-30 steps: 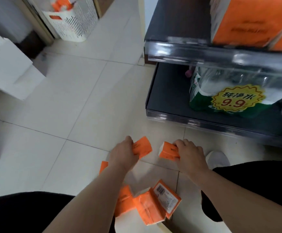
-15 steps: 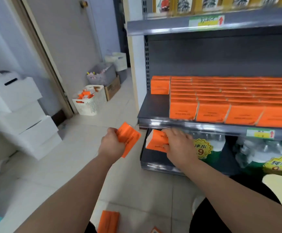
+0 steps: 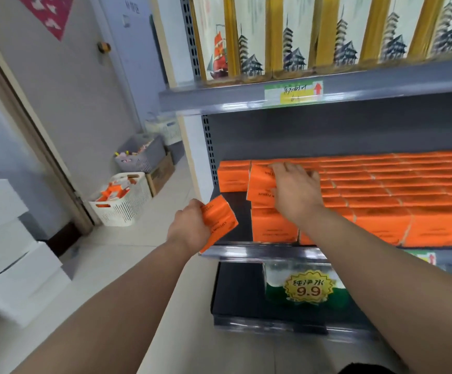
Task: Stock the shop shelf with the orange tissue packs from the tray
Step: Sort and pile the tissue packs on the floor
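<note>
Head view: placing step, mid-shelf. Right hand (image 3: 296, 188) is clamped over one orange tissue pack (image 3: 259, 184), fingers (image 3: 286, 166) curled over its top edge, thumb underneath. That pack sits tilted at the left end of the stocked rows (image 3: 381, 190), on top of the front pack and just beside a lone pack (image 3: 233, 176) at the shelf's far left. Not seated yet, by the look of it.

Left hand (image 3: 189, 228) pinches a second pack (image 3: 219, 220), held slanted just off the shelf (image 3: 246, 251) front edge, over the bare dark strip at the left.

Next, my read: square the right pack and press it flush with its row, let go, then feed the left pack into the bare gap. Tray isn't in view; can't tell how many packs remain.
</note>
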